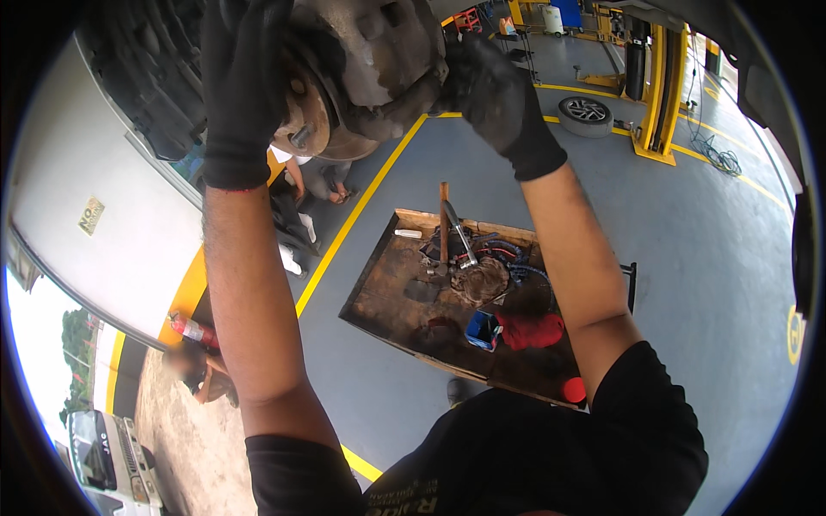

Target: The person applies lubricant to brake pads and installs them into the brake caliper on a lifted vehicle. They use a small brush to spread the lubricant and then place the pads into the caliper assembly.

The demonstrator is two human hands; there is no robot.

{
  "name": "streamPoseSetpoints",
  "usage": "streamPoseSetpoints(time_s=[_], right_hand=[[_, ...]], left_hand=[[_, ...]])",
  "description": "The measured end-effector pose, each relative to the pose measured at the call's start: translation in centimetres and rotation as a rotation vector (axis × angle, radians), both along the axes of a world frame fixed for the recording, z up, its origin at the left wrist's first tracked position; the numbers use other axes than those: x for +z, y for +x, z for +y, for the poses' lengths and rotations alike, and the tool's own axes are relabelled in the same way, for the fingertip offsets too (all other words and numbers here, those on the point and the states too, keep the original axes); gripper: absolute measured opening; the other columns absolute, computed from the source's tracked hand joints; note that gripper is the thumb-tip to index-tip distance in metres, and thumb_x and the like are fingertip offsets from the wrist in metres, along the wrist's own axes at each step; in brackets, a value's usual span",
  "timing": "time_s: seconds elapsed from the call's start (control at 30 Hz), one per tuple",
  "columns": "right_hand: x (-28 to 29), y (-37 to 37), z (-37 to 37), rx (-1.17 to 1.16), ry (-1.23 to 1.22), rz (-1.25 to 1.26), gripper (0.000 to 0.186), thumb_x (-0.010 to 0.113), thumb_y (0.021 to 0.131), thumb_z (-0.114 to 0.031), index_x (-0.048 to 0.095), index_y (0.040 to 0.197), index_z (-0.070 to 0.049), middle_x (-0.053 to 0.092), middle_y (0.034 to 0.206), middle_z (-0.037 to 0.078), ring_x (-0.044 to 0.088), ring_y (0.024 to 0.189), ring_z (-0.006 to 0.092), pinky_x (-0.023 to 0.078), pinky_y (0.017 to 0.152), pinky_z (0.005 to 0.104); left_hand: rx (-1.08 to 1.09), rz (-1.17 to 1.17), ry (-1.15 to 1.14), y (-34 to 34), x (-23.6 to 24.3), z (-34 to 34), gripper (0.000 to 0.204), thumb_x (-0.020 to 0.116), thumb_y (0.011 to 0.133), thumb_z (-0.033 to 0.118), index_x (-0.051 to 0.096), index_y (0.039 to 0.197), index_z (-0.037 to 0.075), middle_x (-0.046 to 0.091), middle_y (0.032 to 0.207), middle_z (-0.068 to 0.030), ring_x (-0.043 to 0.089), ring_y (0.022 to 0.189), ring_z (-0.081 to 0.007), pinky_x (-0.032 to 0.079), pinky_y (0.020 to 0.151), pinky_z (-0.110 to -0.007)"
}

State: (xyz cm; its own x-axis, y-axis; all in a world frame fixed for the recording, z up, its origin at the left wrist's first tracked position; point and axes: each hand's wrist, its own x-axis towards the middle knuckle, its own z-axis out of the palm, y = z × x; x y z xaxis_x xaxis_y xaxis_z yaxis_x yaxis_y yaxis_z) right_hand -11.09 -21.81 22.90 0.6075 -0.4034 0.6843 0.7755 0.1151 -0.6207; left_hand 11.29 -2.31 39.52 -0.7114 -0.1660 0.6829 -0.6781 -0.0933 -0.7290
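Overhead at the top of the head view is a rusty brake caliper point(387, 52), beside a hub flange point(303, 120) with a protruding wheel stud. My left hand point(243, 95), in a black glove, reaches up along the left side of this assembly; its fingers run into dark parts and the upper edge, so their grip is hidden. On the other side, my right hand point(499, 99), also black-gloved, is raised to the caliper's right edge. Its fingers are curled there, and what they hold is lost against the dark parts.
Below stands a wooden-topped cart point(379, 297) with a hammer point(444, 224), a ratchet point(460, 234), rags point(482, 279), a blue box point(483, 330) and a red cloth point(532, 330). A wheel point(586, 116) lies near a yellow lift post point(664, 95). People crouch at left near a fire extinguisher point(193, 329).
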Motion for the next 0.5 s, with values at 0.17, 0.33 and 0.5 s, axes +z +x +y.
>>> streamPoseSetpoints(time_s=[0.17, 0.33, 0.5], right_hand=[[-1.4, 1.7, 1.0, -0.037, 0.03, -0.117, 0.043, 0.049, 0.114, -0.038, 0.059, 0.145, -0.01, 0.066, 0.136, 0.006, 0.066, 0.122, 0.0216, 0.057, 0.097, 0.0422], [-2.2, 2.6, 0.4, -0.036, 0.057, -0.237, 0.036, 0.054, 0.111, -0.036, 0.063, 0.135, -0.009, 0.065, 0.122, 0.006, 0.065, 0.107, 0.0203, 0.055, 0.089, 0.0385], [-1.0, 2.6, 1.7, -0.082, 0.114, -0.177, 0.036, 0.055, 0.111, -0.038, 0.064, 0.128, -0.007, 0.063, 0.113, 0.007, 0.06, 0.092, 0.0199, 0.048, 0.077, 0.0372]], left_hand=[[0.06, -0.054, -0.016, -0.5, 0.3, -0.4, 0.042, 0.062, 0.099, -0.005, 0.063, 0.141, 0.0, 0.06, 0.152, -0.0207, 0.057, 0.144, -0.0395, 0.045, 0.122, -0.044], [0.06, -0.025, 0.019, -0.7, 0.2, -0.1, 0.041, 0.062, 0.099, -0.004, 0.064, 0.14, 0.002, 0.06, 0.151, -0.0213, 0.057, 0.143, -0.0399, 0.045, 0.121, -0.044], [-0.022, -0.019, 0.098, -1.8, 0.2, -0.1, 0.041, 0.06, 0.1, -0.003, 0.064, 0.14, 0.003, 0.061, 0.149, -0.0214, 0.057, 0.141, -0.0413, 0.046, 0.12, -0.044]])
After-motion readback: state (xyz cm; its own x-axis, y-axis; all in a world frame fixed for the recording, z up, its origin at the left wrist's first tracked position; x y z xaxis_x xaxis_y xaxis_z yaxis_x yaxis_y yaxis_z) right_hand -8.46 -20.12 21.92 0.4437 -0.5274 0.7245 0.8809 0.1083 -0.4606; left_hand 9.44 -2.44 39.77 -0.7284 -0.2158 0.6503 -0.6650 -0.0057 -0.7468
